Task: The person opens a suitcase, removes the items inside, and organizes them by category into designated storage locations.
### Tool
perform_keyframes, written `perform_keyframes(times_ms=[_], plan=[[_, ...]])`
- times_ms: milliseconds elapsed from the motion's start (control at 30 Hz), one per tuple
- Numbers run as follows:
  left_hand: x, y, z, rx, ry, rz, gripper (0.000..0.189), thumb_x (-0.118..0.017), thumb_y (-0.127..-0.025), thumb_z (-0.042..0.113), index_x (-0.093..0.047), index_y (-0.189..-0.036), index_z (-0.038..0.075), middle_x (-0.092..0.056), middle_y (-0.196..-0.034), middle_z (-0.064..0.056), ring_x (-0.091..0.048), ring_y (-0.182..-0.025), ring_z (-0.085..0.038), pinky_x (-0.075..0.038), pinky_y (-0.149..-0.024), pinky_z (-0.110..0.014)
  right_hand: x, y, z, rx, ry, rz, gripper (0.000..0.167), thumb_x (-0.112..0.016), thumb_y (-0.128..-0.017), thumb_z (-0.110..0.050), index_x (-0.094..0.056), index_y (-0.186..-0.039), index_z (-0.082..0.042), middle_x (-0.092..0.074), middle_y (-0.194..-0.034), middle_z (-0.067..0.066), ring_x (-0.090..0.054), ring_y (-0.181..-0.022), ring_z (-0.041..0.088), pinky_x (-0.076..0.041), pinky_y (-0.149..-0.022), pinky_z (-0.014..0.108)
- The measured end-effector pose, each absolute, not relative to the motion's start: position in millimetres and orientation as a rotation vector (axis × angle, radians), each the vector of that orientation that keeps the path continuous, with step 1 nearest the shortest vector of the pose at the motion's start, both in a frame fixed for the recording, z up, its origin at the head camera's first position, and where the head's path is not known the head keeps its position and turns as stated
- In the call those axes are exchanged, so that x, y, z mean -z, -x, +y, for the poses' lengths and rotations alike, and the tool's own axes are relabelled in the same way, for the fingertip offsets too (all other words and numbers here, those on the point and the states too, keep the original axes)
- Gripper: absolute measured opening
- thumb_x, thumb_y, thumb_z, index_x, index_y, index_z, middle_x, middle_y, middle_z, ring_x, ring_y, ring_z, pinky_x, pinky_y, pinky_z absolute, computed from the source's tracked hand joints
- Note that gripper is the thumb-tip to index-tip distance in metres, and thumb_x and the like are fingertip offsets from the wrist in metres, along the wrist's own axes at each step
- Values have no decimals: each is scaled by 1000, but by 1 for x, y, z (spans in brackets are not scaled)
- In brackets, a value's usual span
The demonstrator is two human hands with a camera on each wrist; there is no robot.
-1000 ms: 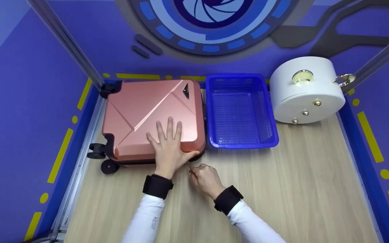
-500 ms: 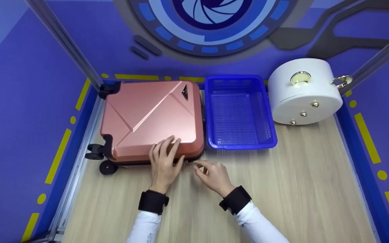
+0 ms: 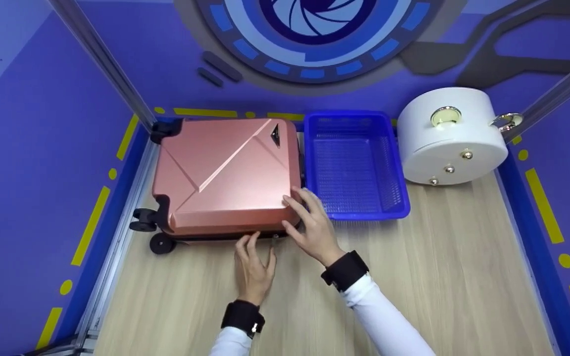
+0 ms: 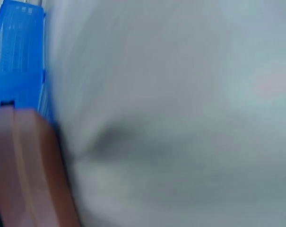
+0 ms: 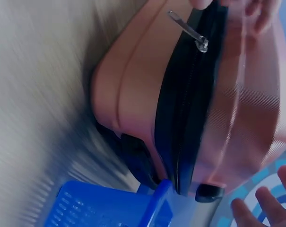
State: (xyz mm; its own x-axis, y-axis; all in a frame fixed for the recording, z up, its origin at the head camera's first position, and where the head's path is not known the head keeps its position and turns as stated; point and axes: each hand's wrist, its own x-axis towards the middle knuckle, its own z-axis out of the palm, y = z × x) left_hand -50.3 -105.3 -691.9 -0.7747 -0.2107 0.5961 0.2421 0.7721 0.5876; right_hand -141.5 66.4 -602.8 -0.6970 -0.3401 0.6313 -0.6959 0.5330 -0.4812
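A pink hard-shell suitcase (image 3: 225, 173) lies flat at the left, its black zipper band (image 5: 187, 109) running along the near side. A metal zipper pull (image 5: 187, 29) sticks out from that band, with nothing gripping it. My left hand (image 3: 254, 272) is at the near side of the suitcase, its bent fingers at the zipper and its thumb apart, just below the pull. My right hand (image 3: 314, 232) is at the near right corner, fingers spread over the shell edge. In the right wrist view, fingertips (image 5: 268, 205) of the right hand show at the lower right.
A blue plastic basket (image 3: 356, 216) stands right beside the suitcase. Farther right is a white round case (image 3: 446, 133) with gold handles. Black wheels (image 3: 162, 243) jut from the suitcase's left end. Blue panels (image 3: 92, 123) wall in the wooden surface (image 3: 443, 277).
My left hand has slid off the suitcase top, down to its near side. The right hand has let go near the zipper pull and risen to the corner, its fingers spread.
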Motion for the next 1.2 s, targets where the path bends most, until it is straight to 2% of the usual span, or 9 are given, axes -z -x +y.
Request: perform_keyframes(times_ms=[167,500,767,967,1200], plan=[[692,51,-96,860,-77,-2416,39,-81,-90,21,-63,-121,6,-59,-97,-5,-60,-77,-20,-48,-66,-40,610,143,59,-1023,-883,-2340,61,-79,-93,-24,-58,-148,-11,-45,-158,22,-41,-141,56,-40,-112,60],[688,58,-92,801,-136,-2316,31,-87,-84,19,-69,-107,7,-77,-90,-4,-71,-68,-24,-53,-62,-45,614,140,56,-1092,-893,-2354,58,-79,-93,-22,-60,-146,-10,-41,-160,23,-35,-145,56,-37,-114,63],[682,61,-99,835,-38,-2334,16,-83,-87,12,-72,-98,8,-69,-88,-3,-67,-76,-24,-52,-63,-43,619,140,56,-1098,-880,-2375,62,-82,-91,-23,-59,-147,-12,-39,-162,21,-33,-147,54,-38,-114,61],[676,61,-106,829,28,-2358,11,-81,-88,12,-70,-91,10,-63,-87,-2,-64,-74,-22,-51,-60,-42,619,140,56,-1111,-874,-2371,59,-79,-93,-24,-59,-147,-13,-39,-163,20,-33,-147,54,-37,-115,60],[678,60,-119,830,35,-2367,12,-78,-85,9,-66,-88,10,-59,-81,0,-59,-66,-16,-48,-56,-37,617,139,56,-1103,-867,-2384,59,-80,-92,-24,-60,-146,-14,-39,-163,19,-33,-148,51,-41,-112,59]])
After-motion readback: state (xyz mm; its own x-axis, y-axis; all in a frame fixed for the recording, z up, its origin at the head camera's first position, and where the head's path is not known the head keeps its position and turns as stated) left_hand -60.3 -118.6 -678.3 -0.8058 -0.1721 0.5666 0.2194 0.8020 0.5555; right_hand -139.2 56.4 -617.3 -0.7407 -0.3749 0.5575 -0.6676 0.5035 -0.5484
